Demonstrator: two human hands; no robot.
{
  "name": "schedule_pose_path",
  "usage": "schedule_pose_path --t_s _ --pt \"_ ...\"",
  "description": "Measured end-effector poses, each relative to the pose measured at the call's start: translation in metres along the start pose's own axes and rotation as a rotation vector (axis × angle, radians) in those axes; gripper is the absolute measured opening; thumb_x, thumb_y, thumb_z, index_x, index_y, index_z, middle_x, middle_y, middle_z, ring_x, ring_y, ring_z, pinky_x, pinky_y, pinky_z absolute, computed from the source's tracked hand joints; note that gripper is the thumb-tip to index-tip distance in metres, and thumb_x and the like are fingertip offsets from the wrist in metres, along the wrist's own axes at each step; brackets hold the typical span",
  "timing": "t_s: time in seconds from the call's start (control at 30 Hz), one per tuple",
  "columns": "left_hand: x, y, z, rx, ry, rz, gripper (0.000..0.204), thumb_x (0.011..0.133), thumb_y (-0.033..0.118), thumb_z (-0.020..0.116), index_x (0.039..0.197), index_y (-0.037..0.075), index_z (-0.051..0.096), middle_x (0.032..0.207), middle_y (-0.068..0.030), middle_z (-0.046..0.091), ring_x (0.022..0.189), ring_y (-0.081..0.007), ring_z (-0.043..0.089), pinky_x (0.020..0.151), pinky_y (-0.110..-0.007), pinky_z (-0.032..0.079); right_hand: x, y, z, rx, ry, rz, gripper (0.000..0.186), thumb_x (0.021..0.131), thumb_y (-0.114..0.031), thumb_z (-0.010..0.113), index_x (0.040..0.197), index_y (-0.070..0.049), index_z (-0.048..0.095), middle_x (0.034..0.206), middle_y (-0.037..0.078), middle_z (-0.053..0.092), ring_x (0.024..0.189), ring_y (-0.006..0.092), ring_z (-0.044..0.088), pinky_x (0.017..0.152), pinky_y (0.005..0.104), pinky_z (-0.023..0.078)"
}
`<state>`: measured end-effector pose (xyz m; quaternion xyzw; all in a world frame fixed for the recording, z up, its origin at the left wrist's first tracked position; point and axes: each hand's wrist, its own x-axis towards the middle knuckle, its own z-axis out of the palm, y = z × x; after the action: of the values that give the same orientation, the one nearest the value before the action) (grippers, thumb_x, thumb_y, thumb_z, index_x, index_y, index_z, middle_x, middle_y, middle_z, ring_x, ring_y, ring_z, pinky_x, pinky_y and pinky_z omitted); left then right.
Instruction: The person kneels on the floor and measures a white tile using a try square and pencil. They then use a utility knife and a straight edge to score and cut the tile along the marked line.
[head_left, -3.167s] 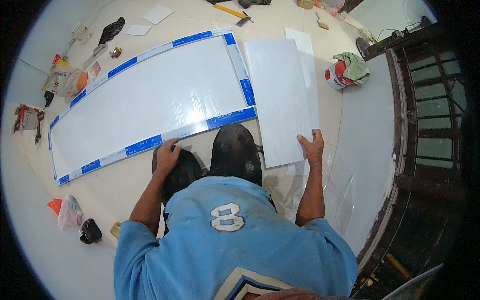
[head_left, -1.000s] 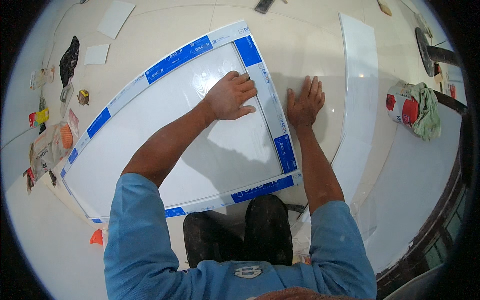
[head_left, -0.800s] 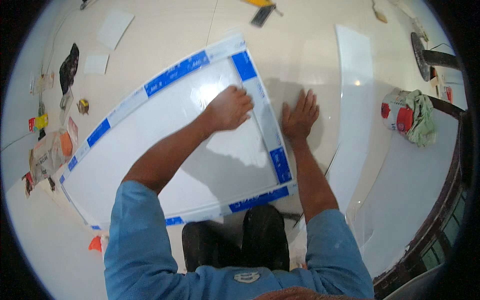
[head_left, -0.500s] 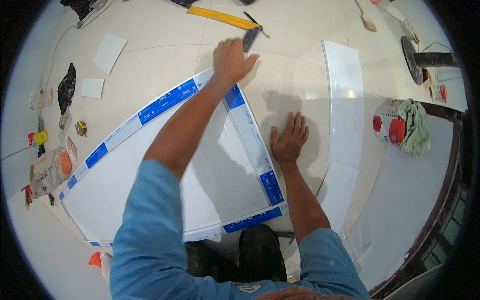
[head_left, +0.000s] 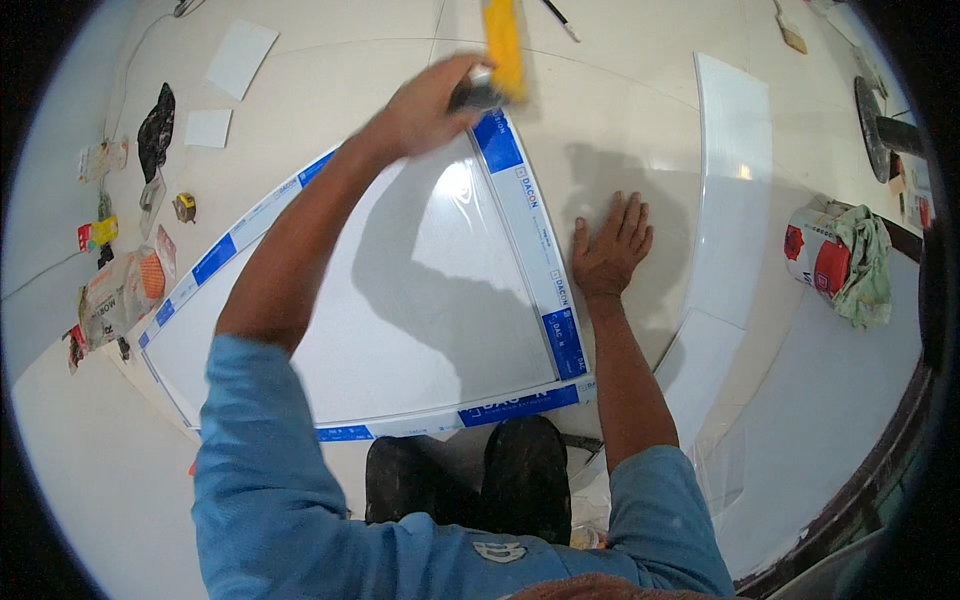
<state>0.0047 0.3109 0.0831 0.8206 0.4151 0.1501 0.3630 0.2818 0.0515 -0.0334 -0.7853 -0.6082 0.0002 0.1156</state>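
Observation:
My left hand (head_left: 440, 105) grips the dark handle of a yellow-bladed square (head_left: 503, 45), blurred, raised over the far right corner of a white panel (head_left: 420, 330) edged by a frame with blue-and-white film (head_left: 498, 142). My right hand (head_left: 612, 250) lies palm down with fingers apart on the beige tiled floor, just outside the frame's right side. A dark pencil-like stick (head_left: 560, 20) lies beyond the square. My knees (head_left: 525, 470) are at the panel's near edge.
Long white boards (head_left: 732, 180) lie to the right, with a bucket (head_left: 810, 250) draped in green cloth and a dark round stand (head_left: 872, 130) beyond. At left lie small white pieces (head_left: 208, 128), a tape measure (head_left: 185, 207), black plastic (head_left: 155, 130) and bags (head_left: 115, 300). A brush (head_left: 790, 30) is at the back.
My left hand went from the panel out to the square, took hold of it and lifted it, turning its blade upright in the picture. My right hand stays flat on the floor.

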Motion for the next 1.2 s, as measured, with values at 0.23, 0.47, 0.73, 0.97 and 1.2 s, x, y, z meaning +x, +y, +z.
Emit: schedule_pose_path --t_s 0.23,0.47,0.73,0.97,1.2 --pt "-0.189 0.049 -0.043 0.393 -0.324 -0.023 0.111 0.08 0.082 0.077 0.165 0.015 0.051 0.091 -0.0065 0.057 0.088 -0.0241 0.049 0.083 -0.042 0.034 0.0 -0.001 -0.001 0.032 0.0 0.012 0.079 0.106 -0.049 0.061 0.167 -0.001 0.039 0.172 0.029 0.034 0.161 0.0474 0.029 0.128 0.0689 0.023" --pt "-0.226 0.055 -0.013 0.354 -0.341 -0.025 0.099 0.078 0.036 0.08 0.166 0.008 0.046 0.098 -0.0098 0.062 0.097 -0.0262 0.053 0.103 -0.045 0.041 -0.001 0.0 0.001 0.031 0.027 -0.007 0.081 0.106 -0.049 0.062 0.167 -0.002 0.04 0.172 0.029 0.034 0.161 0.0482 0.029 0.128 0.0687 0.022" --pt "-0.225 0.002 -0.036 0.518 -0.395 -0.149 0.106 0.064 0.016 0.075 0.166 0.007 0.045 0.106 -0.0112 0.066 0.109 -0.0283 0.057 0.123 -0.049 0.035 -0.001 0.0 0.001 0.035 0.014 -0.001 0.08 0.106 -0.049 0.062 0.166 -0.002 0.04 0.171 0.029 0.035 0.161 0.0488 0.03 0.127 0.0692 0.022" --pt "-0.208 -0.03 -0.049 0.558 -0.427 -0.258 0.109 0.065 -0.001 0.072 0.168 0.018 0.043 0.117 -0.0119 0.068 0.127 -0.0273 0.062 0.14 -0.052 0.015 -0.001 0.002 0.003 0.036 -0.039 0.013 0.082 0.106 -0.048 0.061 0.169 -0.002 0.034 0.174 0.028 0.029 0.163 0.0476 0.024 0.13 0.0677 0.018" --pt "-0.194 -0.037 -0.06 0.652 -0.491 -0.293 0.109 0.068 -0.011 0.077 0.168 0.021 0.043 0.124 -0.0085 0.069 0.128 -0.0243 0.062 0.141 -0.048 0.015 -0.001 0.002 0.005 0.016 -0.06 0.019 0.084 0.106 -0.049 0.061 0.17 -0.002 0.033 0.175 0.027 0.028 0.164 0.0464 0.023 0.131 0.0676 0.015"
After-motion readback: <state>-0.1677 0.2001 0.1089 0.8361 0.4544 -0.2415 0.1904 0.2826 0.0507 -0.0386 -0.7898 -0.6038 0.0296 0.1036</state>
